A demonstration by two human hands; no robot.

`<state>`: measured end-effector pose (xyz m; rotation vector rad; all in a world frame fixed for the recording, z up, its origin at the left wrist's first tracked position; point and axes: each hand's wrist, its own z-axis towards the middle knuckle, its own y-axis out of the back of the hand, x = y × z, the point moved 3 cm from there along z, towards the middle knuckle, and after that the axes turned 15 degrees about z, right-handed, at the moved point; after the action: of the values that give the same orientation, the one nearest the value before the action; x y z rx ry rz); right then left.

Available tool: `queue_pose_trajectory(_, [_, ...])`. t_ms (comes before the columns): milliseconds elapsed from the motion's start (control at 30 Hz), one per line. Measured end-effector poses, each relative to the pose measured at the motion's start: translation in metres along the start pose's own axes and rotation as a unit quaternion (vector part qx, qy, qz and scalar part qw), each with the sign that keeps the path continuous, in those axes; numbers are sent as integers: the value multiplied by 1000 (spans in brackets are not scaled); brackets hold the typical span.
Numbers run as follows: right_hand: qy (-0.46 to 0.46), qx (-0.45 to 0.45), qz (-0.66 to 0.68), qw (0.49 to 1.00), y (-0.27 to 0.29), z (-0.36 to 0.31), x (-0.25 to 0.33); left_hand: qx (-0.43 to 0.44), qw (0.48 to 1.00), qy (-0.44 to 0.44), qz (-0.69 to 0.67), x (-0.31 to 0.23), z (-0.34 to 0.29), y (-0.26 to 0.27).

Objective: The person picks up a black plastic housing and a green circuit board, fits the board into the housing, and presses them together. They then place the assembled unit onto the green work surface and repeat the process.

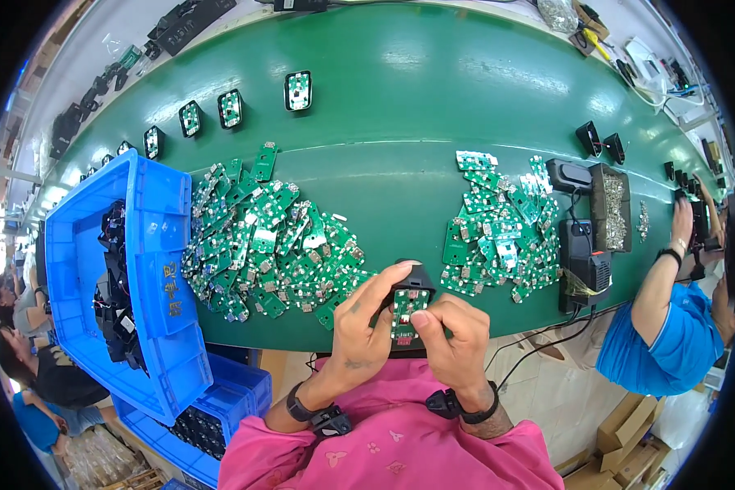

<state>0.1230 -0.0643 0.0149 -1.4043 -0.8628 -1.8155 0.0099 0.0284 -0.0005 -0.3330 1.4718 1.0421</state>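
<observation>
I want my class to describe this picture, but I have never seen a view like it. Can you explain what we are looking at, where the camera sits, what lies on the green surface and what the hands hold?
There is no machine here: a person works with bare hands, filmed by a wide-angle camera on their head looking down, so straight edges bend. The left hand and right hand together hold a small black housing with a green circuit board in it. On the green belt lie two heaps of circuit boards and a row of filled housings. A blue bin of black parts stands at the left. Another person works at the right.
</observation>
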Motion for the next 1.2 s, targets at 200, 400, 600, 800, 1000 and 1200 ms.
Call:
queue_pose_trajectory(200, [-9, -36, 17, 999, 0, 13, -10, 59, 989, 74, -115, 9, -1, 4])
queue_pose_trajectory(400, [-15, -26, -34, 999, -5, 16, -12, 23, 980, 94, -172, 11, 0, 2])
queue_pose_trajectory(600, [-84, -31, 67, 994, -16, 13, -19, 2, 997, 49, -54, 20, 0, -2])
queue_pose_trajectory(800, [-36, 10, 33, 999, -17, 17, -15, 23, 992, 120, -42, 7, 4, -2])
queue_pose_trajectory(1000, [-12, -26, 63, 998, -22, 14, -22, -26, 999, 31, 22, 13, -1, -6])
queue_pose_trajectory(1200, [46, -29, 48, 997, -23, 15, -25, -108, 988, -73, 82, 10, -1, -8])
